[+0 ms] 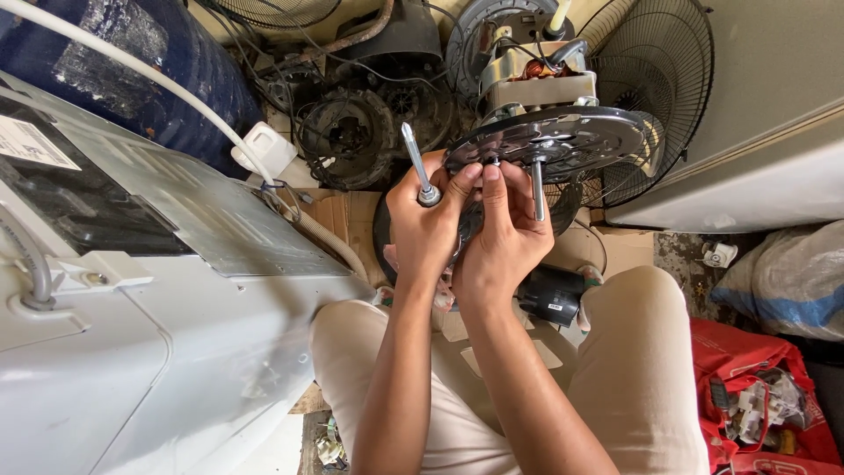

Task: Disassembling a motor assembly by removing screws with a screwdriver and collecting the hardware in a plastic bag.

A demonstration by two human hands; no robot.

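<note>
Fan parts crowd the floor; left hand (426,224) grips a screwdriver (416,163), right hand (505,233) pinches something small under the half-stripped fan motor (545,105).

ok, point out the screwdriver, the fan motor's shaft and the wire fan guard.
screwdriver (413,158): head view, on the metal shank above the left hand.
fan motor shaft (537,189): head view, mid-length of the bare steel rod below the round plate.
wire fan guard (677,97): head view, on the black wire ribs at right.

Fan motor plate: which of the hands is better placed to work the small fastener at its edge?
Probably the right hand: its fingertips pinch at the fan motor plate edge, while the left hand is occupied holding the screwdriver, tip pointing away.
</note>
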